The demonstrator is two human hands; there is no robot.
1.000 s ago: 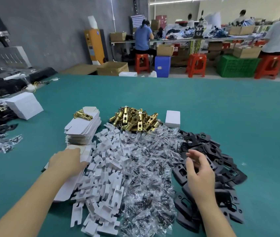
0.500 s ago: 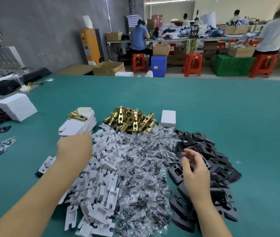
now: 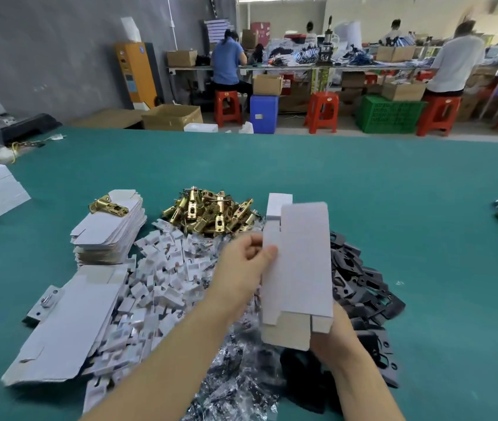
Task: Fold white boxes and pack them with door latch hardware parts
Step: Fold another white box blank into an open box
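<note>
Both hands held a flat box blank [image 3: 301,262] upright above the bagged screws [image 3: 235,378]: the left hand [image 3: 243,268] pinched its left edge, the right hand [image 3: 334,332] gripped its bottom flaps. Folding seemed just begun; next, squeeze the blank open, then tuck flaps.

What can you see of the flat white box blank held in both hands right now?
The flat white box blank is thin white card, still unfolded, held roughly upright above the piles of parts. Its long white panel faces the camera, with a rounded tuck flap at the top and a narrower strip along its left side. The bottom flaps show a greyish-brown face. The left hand pinches its left edge; the right hand holds the bottom right corner from behind. It touches nothing else.
</note>
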